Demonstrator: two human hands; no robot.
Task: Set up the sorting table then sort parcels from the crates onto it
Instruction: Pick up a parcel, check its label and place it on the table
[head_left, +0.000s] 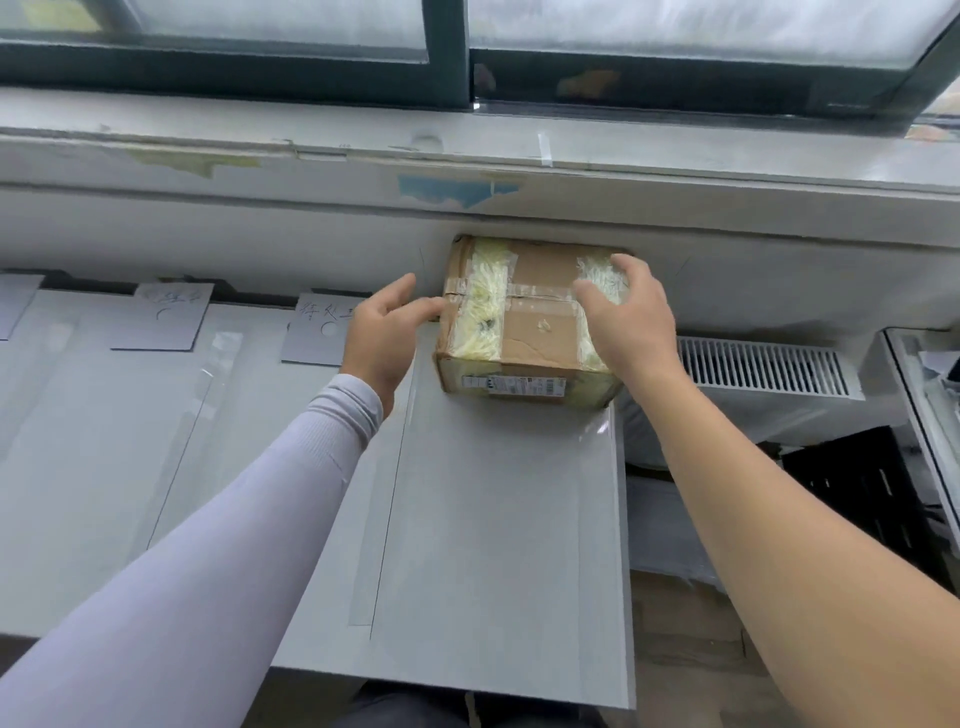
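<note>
A taped cardboard parcel sits at the far right end of the grey table, against the wall under the windowsill, its long axis running left to right and its shipping label facing the person. The left hand touches its left side with relaxed fingers; the right hand rests spread on its top right.

The parcel was brown cardboard, banded with clear tape over pale yellow streaks, and carried a white label with dark print at its 6 o'clock face. The table beneath it was plain light grey. At the parcel's 9 o'clock stood grey cards with dark handwriting. The sleeve was pale lilac. At 4 o'clock sat a black crate. The window frame, at 12 o'clock, was dark teal.
</note>
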